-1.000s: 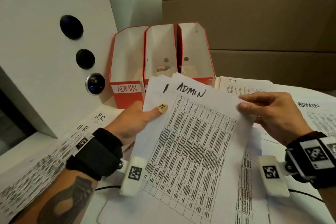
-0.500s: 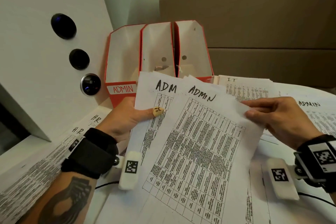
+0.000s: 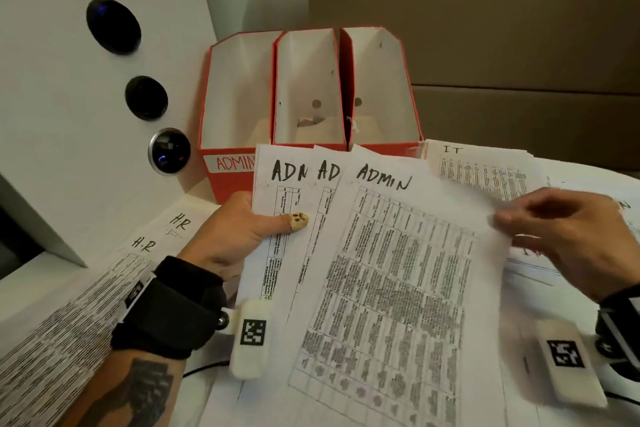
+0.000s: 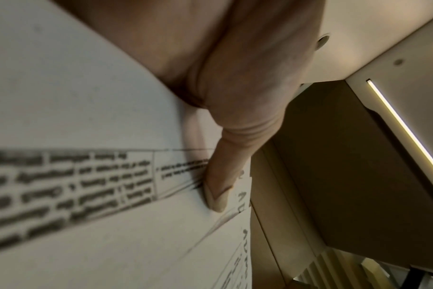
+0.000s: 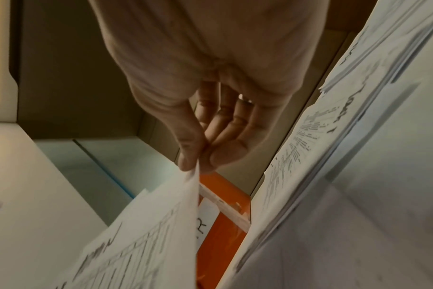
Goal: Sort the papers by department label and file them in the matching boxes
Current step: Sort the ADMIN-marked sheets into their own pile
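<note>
My left hand (image 3: 221,239) clamps the fanned ADMIN sheets (image 3: 388,270); my right hand (image 3: 568,236) pinches the top sheet's three o'clock edge, exposing labels.

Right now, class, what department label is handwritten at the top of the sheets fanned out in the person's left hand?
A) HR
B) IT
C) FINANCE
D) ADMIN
D: the front sheet reads ADMIN in full, and the two sheets behind it show the same opening letters, all gripped under the thumb of the left hand.
</note>
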`<state>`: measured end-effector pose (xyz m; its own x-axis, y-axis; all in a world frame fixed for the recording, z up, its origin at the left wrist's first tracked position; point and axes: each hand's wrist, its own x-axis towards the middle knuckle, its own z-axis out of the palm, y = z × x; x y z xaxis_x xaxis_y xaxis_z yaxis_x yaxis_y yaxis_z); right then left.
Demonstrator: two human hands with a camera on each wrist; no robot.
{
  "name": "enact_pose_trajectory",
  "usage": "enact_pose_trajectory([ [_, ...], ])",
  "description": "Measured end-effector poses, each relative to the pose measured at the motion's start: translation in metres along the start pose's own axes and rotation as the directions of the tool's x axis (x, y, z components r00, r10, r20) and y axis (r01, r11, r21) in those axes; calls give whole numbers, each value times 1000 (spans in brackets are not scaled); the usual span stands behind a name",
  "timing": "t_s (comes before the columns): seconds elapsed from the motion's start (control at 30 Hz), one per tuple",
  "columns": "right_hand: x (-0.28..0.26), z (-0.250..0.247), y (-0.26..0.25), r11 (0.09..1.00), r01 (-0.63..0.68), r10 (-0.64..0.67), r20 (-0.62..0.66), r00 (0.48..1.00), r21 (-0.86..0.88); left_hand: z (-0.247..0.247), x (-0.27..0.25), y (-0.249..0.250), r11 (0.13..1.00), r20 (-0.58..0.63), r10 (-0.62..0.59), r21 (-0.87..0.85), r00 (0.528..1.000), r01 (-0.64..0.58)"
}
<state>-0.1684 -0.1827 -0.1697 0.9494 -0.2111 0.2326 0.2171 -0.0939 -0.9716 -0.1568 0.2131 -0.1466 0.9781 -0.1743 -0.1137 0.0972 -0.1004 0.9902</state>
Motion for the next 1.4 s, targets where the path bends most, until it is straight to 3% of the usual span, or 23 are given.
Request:
enact_pose_trajectory([
  [0.1,7,-16,1,985,-56,28,167,985,165,0,-3,-5,998,-48,17,-66,999,-20],
  [0.2,6,-12,1,997,-54,37,272,962,57,4,-7,-7,995,-45,38,-95,998,-42],
  [0.33,0,15,-4,972,17,28,187,982,-236,12,-11,-7,995,-4,72,-72,997,-72],
  [0.57,-4,21,-14,933,146,-115,113,987,-328,18,-7,-11,986,-71,49,-156,996,-59],
  [0.67,-3,6,-15,981,128,-88,249,964,-146,19,-6,-9,984,-85,22,-176,996,-36],
  [0.8,-6,0,-19,988,-64,-11,487,873,138,22,-8,-8,986,-79,-3,-169,997,-10],
  [0.9,-6,15,-18,981,-135,80,338,938,142,24,-11,-7,991,-50,30,-130,998,-36],
  [0.97,-8,27,-17,997,-71,78,194,978,-42,27,-13,-6,992,-6,48,-115,999,-48],
  [1.03,-12,34,-18,983,40,-6,188,982,-177,30,-14,-6,992,26,41,-123,999,-37],
  [1.17,-12,30,-15,976,148,-125,142,982,-159,29,-12,-3,984,-1,-37,-177,999,36],
  [1.4,-6,15,-10,996,88,-92,166,982,29,24,-11,-3,976,-115,-34,-217,993,8],
])
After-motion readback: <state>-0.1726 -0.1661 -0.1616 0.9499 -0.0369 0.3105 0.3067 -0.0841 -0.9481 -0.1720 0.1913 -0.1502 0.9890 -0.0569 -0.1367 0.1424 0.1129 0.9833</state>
